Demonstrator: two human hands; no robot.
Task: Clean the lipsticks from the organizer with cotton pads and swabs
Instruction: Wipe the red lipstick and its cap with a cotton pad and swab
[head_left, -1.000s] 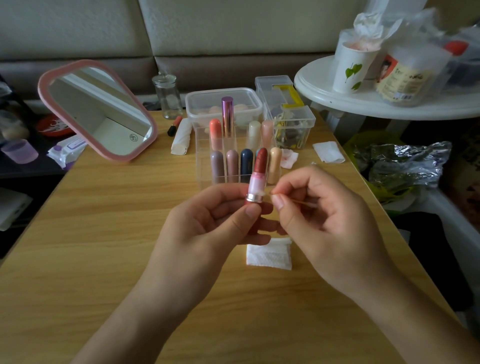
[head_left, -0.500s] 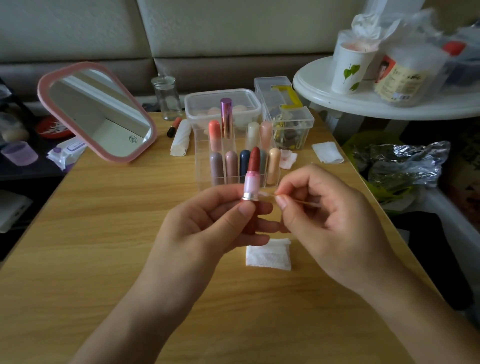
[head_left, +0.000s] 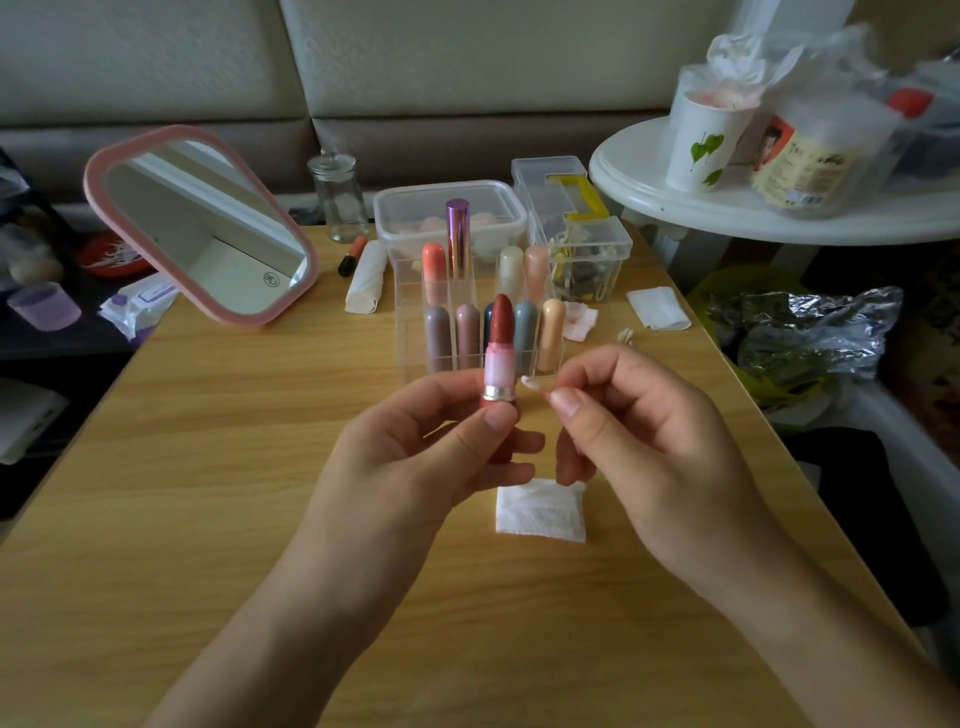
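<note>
- The left hand (head_left: 431, 447) pinches the base of an uncapped red lipstick with a pale pink inner sleeve and silver collar (head_left: 500, 353), above the middle of the light wooden table (head_left: 182, 467).
- Its long axis stands upright, bullet tip pointing away.
- The right hand (head_left: 639, 441) grips a thin white cotton swab (head_left: 532, 383) between thumb and forefinger, its tip pointing left.
- That tip sits just right of the silver collar, close but apparently not touching; so the right hand is the one to close in.
- Behind stands the clear acrylic organizer (head_left: 410, 312) of capped lipsticks; a square white cotton pad (head_left: 540, 512) lies near, under the hands.
</note>
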